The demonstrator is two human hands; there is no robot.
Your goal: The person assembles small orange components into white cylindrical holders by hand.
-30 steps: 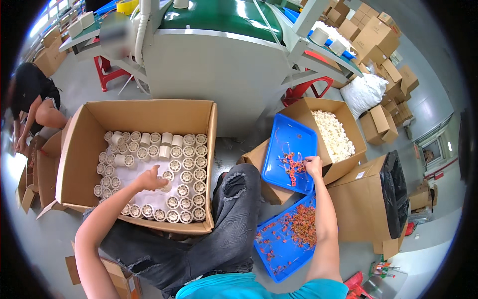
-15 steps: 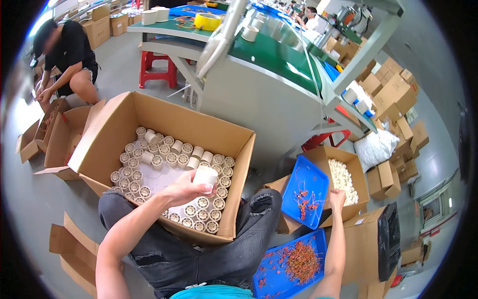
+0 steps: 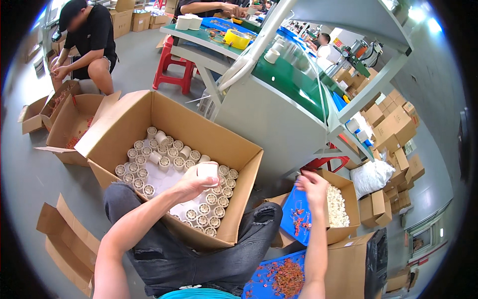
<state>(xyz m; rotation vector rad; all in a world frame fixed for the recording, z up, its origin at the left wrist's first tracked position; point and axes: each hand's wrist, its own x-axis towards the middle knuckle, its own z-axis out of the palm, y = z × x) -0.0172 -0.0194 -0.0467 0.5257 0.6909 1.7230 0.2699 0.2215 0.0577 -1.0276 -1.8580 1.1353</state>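
My left hand is closed around a smooth white plastic cylinder, held above a large cardboard box. Inside that box stand many white cylinders with slotted round ends, most upright and a few lying on their sides. My right hand is raised over the far edge of a blue tray that holds a small pile of red-and-orange wired parts. Its fingers are pinched together, slightly blurred; what they hold is too small to name.
Beside my right forearm is a carton of small white pieces. A second blue tray heaped with orange-red parts lies near my leg. A green-topped workbench stands ahead, with red stools. At far left a person sits by open cartons.
My right hand has risen and moved left from beside the carton of white pieces to over the blue tray. My left hand still holds the cylinder. The whole view has shifted a little.
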